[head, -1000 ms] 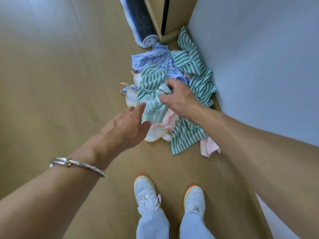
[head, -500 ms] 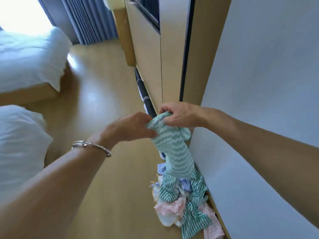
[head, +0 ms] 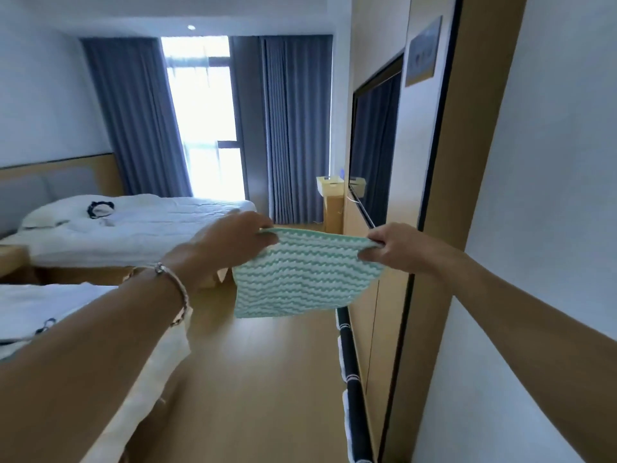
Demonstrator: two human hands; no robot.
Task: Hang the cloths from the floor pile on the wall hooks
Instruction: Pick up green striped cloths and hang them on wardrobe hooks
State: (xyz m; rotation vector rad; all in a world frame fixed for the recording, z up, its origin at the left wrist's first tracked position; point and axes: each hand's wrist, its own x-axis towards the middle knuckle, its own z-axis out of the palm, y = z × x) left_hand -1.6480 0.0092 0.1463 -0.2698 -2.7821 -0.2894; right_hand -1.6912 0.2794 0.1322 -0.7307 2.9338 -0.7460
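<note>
Green-and-white zigzag cloth (head: 300,279) is held up in the air, beside the white wall (head: 541,228). Left hand (head: 233,243) pinches its top left corner and right hand (head: 390,250) pinches its top right corner. The upper edge is stretched taut, judged to open the cloth flat for hanging. No hook or floor pile is in view.
</note>
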